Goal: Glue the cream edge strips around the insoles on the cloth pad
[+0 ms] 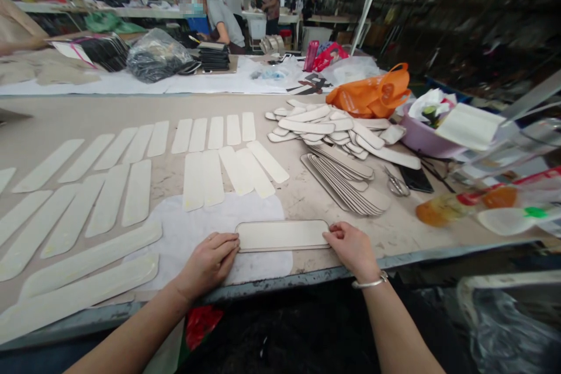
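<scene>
A long cream strip with rounded corners and a dark edge (283,235) lies level near the table's front edge, partly over white paper (263,267). My left hand (213,260) pinches its left end, fingers pressed together. At its right end my right hand (353,245), with a bracelet at the wrist, grips the corner between thumb and fingers. Rows of plain cream strips (137,191) are spread to the left and ahead. Beyond my right hand are a fanned stack of dark-edged strips (342,184) and a loose heap of similar pieces (307,123).
Scissors (397,182), a black phone (415,179), an amber bottle (438,210) and a purple basin (427,137) stand at the right. An orange bag (368,93) lies behind the heap. A masked person (219,17) sits across the tables, near dark stacks (214,56).
</scene>
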`<move>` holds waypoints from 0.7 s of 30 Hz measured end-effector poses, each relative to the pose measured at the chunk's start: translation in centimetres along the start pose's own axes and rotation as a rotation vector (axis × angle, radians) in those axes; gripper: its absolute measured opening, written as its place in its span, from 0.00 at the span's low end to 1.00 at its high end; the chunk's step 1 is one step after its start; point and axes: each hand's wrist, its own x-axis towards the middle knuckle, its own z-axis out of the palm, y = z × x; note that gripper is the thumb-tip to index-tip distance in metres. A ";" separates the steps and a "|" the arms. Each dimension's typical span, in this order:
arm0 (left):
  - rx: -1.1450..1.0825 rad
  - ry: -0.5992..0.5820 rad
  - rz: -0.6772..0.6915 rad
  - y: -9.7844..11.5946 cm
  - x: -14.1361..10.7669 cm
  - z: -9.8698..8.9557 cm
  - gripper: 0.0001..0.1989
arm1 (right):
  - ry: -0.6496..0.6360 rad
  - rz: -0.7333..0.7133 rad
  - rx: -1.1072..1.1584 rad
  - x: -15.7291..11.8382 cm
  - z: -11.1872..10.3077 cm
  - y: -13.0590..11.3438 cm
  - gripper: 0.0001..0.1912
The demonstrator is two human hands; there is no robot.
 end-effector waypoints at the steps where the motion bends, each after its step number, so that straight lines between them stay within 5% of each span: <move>1: -0.001 0.003 -0.009 0.1 0.0 -0.1 0.10 | -0.002 -0.002 -0.007 0.0 0.0 0.0 0.09; 21: -0.010 0.001 -0.041 0.0 0.0 0.1 0.09 | 0.052 -0.085 -0.152 -0.1 0.3 0.5 0.09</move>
